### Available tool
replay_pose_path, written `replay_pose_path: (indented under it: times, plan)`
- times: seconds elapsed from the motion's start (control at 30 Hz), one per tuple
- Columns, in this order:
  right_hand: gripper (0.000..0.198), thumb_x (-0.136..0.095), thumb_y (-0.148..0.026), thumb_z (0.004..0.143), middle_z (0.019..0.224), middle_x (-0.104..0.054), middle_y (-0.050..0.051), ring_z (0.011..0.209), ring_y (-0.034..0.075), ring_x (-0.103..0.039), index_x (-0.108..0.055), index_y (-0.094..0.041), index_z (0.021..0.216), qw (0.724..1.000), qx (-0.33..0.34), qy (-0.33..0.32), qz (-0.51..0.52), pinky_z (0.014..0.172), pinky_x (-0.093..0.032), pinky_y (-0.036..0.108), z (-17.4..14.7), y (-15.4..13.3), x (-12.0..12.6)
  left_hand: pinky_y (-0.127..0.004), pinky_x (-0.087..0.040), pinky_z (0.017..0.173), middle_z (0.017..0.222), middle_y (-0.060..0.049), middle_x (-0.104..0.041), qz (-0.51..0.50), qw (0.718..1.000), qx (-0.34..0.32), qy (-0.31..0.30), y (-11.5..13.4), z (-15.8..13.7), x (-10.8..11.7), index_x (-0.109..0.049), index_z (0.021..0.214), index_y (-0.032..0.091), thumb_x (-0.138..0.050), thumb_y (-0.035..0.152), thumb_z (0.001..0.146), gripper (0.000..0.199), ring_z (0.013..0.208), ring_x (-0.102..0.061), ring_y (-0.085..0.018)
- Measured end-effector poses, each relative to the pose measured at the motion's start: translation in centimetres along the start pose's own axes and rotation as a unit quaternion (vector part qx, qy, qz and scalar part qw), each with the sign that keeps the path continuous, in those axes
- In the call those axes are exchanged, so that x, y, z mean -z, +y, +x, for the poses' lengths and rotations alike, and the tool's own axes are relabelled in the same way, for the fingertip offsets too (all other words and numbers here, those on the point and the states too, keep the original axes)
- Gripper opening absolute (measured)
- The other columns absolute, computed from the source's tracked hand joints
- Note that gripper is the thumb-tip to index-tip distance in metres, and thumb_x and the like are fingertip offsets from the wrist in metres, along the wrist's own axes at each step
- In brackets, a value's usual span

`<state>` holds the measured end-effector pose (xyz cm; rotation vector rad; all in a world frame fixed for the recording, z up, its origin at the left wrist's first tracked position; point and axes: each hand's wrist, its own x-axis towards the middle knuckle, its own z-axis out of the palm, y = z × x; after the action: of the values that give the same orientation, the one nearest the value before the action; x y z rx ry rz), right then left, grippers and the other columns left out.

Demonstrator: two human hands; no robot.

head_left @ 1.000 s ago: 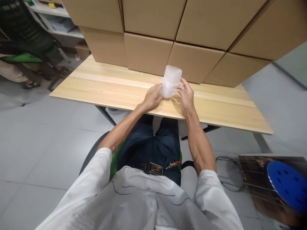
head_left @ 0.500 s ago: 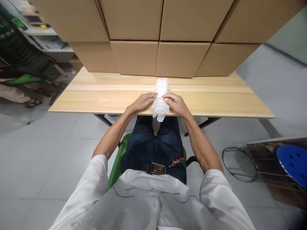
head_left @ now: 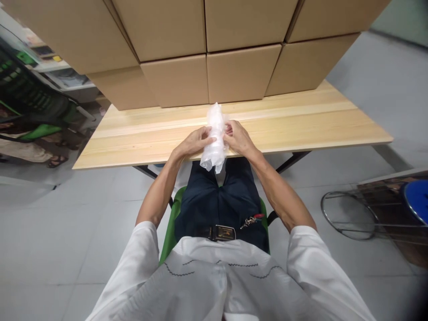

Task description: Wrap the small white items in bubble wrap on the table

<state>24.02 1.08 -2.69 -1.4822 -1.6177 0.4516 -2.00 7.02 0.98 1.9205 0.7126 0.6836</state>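
A roll-shaped bundle in white translucent wrap (head_left: 216,117) lies on the wooden table (head_left: 143,136), pointing away from me. Its crumpled near end sticks out past the front edge, over my lap. My left hand (head_left: 197,140) grips the bundle from the left, thumb on top of the wrap. On the other side my right hand (head_left: 236,136) has its fingers curled in and pinches the wrap's right edge. Whatever is inside the wrap cannot be made out.
Cardboard boxes (head_left: 244,73) stand stacked along the table's back. At left are a dark chair (head_left: 30,84), shelves and another person's sandalled foot (head_left: 57,160). A stool with a blue seat (head_left: 417,198) is at the lower right. I sit on a green chair (head_left: 170,232).
My view has tilted and shifted. The left thumb now lies across the wrap, and my right hand has moved to its right edge with fingers curled. The wrapped bundle appears turned slightly.
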Motion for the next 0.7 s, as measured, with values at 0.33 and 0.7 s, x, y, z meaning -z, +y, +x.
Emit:
replay_pose_path:
  times: [0.33,0.7]
  plan:
    - [0.024,-0.063,-0.034,0.106,0.105,-0.09,0.009,0.108,0.033,-0.081,-0.077,-0.029,0.087,0.997,0.059,-0.045,0.017,0.123,-0.067,0.054,0.8,-2.9,-0.7,-0.069,-0.056,0.148,0.18,-0.027,-0.072,0.143,0.987,-0.053,0.055,-4.2,-0.7,1.7,-0.049,0.197,0.02,-0.086,0.083,0.108,0.115,0.164,-0.074,-0.046]
    - [0.086,-0.066,-0.048,0.115,0.178,-0.083,0.021,0.141,0.039,-0.088,-0.057,-0.025,0.198,0.99,0.083,-0.085,0.081,0.137,-0.067,0.065,0.8,-5.1,-3.4,-0.079,-0.035,0.161,0.212,-0.027,-0.042,0.38,0.918,-0.094,0.066,-2.0,-3.3,3.8,-0.059,0.195,0.025,-0.071,0.071,0.121,0.088,0.201,-0.035,-0.054]
